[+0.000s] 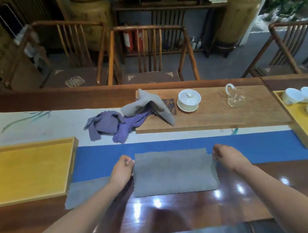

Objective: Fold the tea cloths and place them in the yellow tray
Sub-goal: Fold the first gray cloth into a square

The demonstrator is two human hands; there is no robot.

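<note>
On table (179, 213): grey cloth (175, 173) flat, folded; left hand (122, 170) pinching left edge; right hand (226, 156) pinching right corner; tray (29, 168) left, apart

We see a room lit from overhead, the light moderate near us and dimmer at the back. White glare spots sit on the polished table (189, 208) just below the grey cloth (175, 173) that our left hand (122, 170) and right hand (227, 157) pinch at its ends. Soft shadows lie under both forearms. The picture is slightly soft throughout, blurrier far beyond the hands, and straight edges bow at the borders.
</note>
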